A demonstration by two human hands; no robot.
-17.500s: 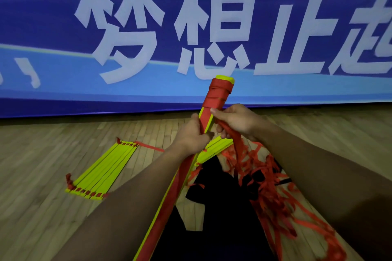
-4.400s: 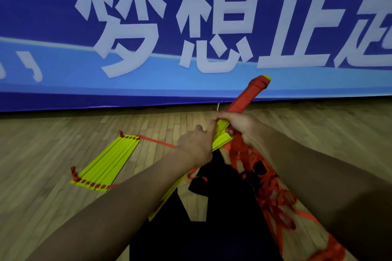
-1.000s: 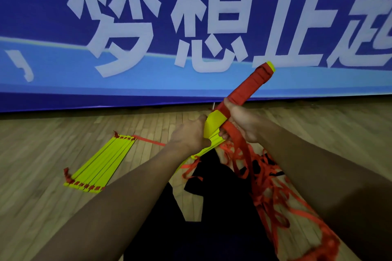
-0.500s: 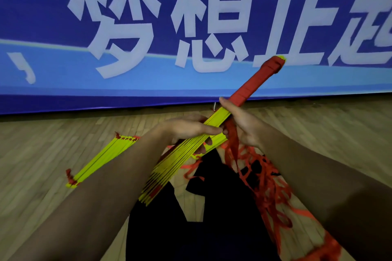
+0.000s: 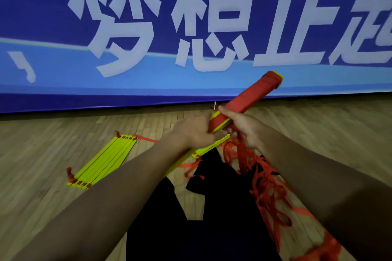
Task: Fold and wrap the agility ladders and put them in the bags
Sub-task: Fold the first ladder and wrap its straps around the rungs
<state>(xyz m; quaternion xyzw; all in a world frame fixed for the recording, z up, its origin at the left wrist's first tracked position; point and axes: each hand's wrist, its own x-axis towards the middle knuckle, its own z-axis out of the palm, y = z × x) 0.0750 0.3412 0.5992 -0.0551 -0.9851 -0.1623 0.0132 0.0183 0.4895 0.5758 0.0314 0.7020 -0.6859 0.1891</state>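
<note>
I hold a bundle of yellow ladder rungs (image 5: 246,99) slanted up to the right, its upper half wound tightly in red strap. My left hand (image 5: 194,130) grips the bundle's lower part. My right hand (image 5: 241,124) holds the bundle just above, thumb on the red winding, with the loose red strap (image 5: 265,178) trailing down from it in a tangle. A second ladder (image 5: 101,160) lies flat on the wooden floor at the left, its yellow rungs stacked side by side. A black bag (image 5: 212,207) lies on the floor below my hands.
A large blue banner (image 5: 191,27) with white characters covers the wall straight ahead, meeting the wooden floor (image 5: 42,146) just behind the bundle. Loose red strap runs along the floor toward the lower right corner.
The bundle has turned in my hands and another turn of red strap now sits lower on it. My left hand has closed round the rungs again, and the fanned yellow rungs are hidden.
</note>
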